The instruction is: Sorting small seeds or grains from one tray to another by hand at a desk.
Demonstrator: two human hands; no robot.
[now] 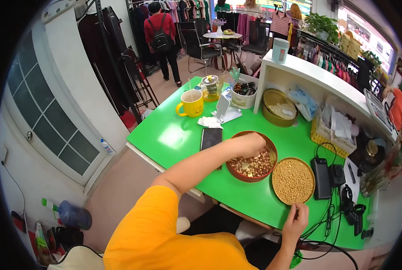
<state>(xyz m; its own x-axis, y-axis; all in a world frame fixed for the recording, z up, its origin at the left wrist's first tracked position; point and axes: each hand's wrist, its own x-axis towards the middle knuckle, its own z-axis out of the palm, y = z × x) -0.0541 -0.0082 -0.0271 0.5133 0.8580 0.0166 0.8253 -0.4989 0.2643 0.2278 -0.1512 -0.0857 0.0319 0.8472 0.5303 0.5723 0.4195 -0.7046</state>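
A round red tin [263, 176] holds a mix of brown, reddish and pale beans or nuts. My left hand [250, 144] reaches over its far-left rim, fingers bent down and drawn together above the mix; whatever is between the fingertips is hidden. To the right stands a shallow round gold tin [315, 184], filled with pale yellow soybeans [293, 181]. My right hand [296, 219] is at this tin's near rim, with thumb and curled fingers pinching the edge. A dark phone [211, 137] lies partly beneath my left forearm.
On the green table [160, 135] stand a yellow mug [192, 104], a glass teapot [211, 90] and a white phone stand [225, 110]. A gold tin [279, 120] and yellow basket [328, 135] sit under the white shelf [318, 67]. Right of the soybeans lie a black power brick [321, 178] and cables.
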